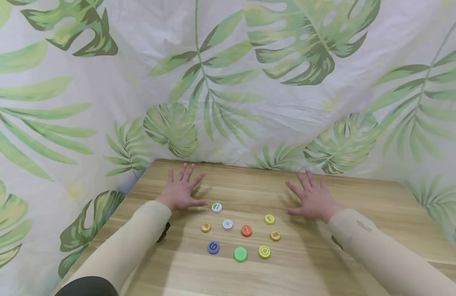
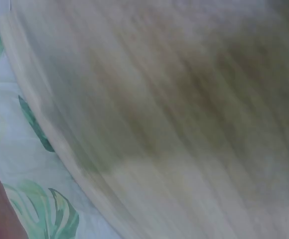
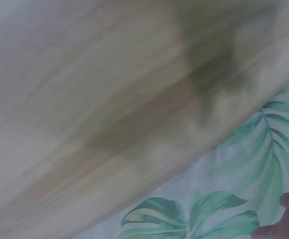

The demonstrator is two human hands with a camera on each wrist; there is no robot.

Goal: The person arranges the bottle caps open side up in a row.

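Both hands are spread over the wooden table in the head view, palms down and holding nothing. The left hand has its thumb tip close to a white bottle cap with a green mark. To the right, the right hand is nearest a yellow cap. Between and in front of the hands lie more caps: a white one, a red one, orange-yellow ones on either side, a blue one, a green one and another yellow one. Each wrist view catches only part of its hand at a lower corner.
The wood-grain table ends at a back edge just beyond the fingertips. A leaf-patterned cloth hangs behind it and along both sides. Under the left sleeve shows a small black strap piece.
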